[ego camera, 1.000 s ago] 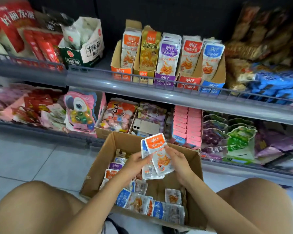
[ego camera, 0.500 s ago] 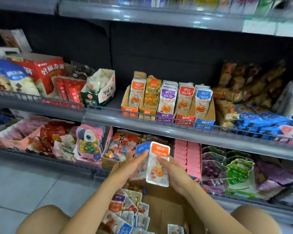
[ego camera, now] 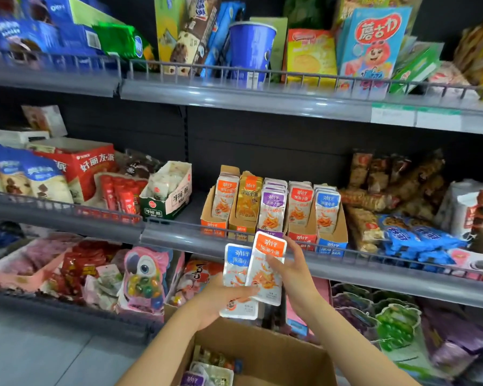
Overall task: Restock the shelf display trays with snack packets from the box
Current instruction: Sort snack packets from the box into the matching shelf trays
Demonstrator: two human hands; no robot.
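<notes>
Facing the display trays (ego camera: pixel 211 227), above the box (ego camera: pixel 265 349).
Left hand (ego camera: pixel 221 298) grips the blue-topped packet (ego camera: pixel 235 270); right hand (ego camera: pixel 294 271) pinches the orange-topped packet (ego camera: pixel 267 285) overlapping it, just below the trays.

You can read, item by item:
- orange-topped packet (ego camera: pixel 267 267): 劲仔, 深海小鱼
- blue-topped packet (ego camera: pixel 235 264) beside it: 劲仔, 深海小
- display-tray packets (ego camera: pixel 299 207): 劲仔, 深海小鱼
- red box (ego camera: pixel 87 165): 好丽友·派
- green-and-white carton (ego camera: pixel 166 201): 牛蹄筋, NIU
- tall blue box (ego camera: pixel 374 43): 蘑古力

Box (ego camera: pixel 276 355) below display trays (ego camera: pixel 342 227) (middle shelf (ego camera: pixel 184 239)); two packets (ego camera: pixel 267 270) in between.
</notes>
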